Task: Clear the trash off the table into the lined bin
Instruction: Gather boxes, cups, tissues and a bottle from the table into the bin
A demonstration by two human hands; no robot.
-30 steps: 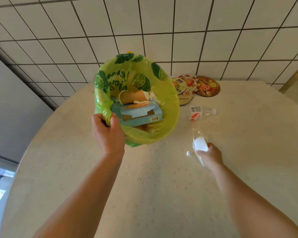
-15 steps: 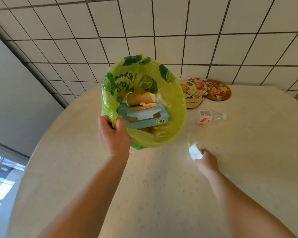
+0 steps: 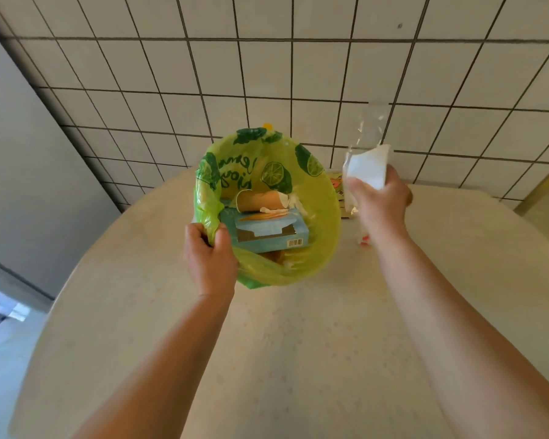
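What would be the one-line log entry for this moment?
left hand: grips bin rim | right hand: holds wrapper raised beside bin | wrapper not in bin yet

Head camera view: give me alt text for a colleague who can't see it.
A right hand holds a clear wrapper with a white label raised beside a green-lined bin on a pale table; the left hand grips its rim. A blue tissue box lies inside.

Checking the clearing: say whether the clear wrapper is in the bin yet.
Out. The right hand holds the clear wrapper raised beside the bin.
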